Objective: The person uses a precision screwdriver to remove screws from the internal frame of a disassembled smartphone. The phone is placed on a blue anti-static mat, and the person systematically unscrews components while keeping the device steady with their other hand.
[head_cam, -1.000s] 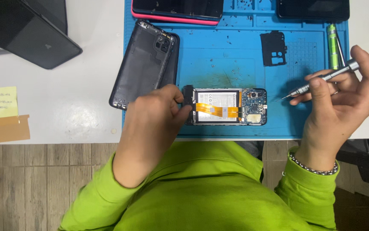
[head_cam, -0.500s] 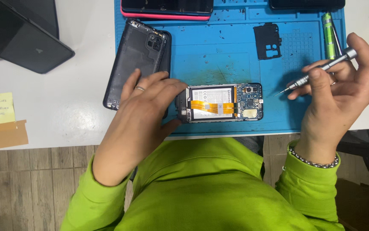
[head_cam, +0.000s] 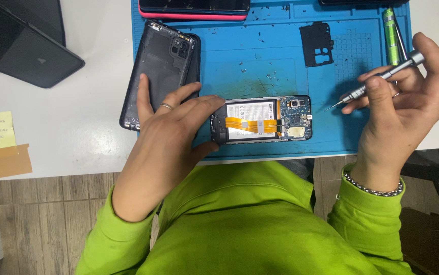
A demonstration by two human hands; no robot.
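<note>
Here, the wide blue silicone repair mat [head_cam: 260, 66] is my landmark. Near its left edge lies a dark plastic phone back cover [head_cam: 161, 71], inside up. At the mat's front edge sits the opened black smartphone [head_cam: 261, 120], battery and orange flex cables bare. My left hand [head_cam: 171, 132] clamps the phone's left end, fingers spread flat. My right hand [head_cam: 403, 102], over the mat's right side, pinches a slim silver precision screwdriver [head_cam: 377, 81], tip aimed toward the phone's camera end but apart from it. I judge this is mid-disassembly; next calls for seating that tip squarely in a tiny screw.
</note>
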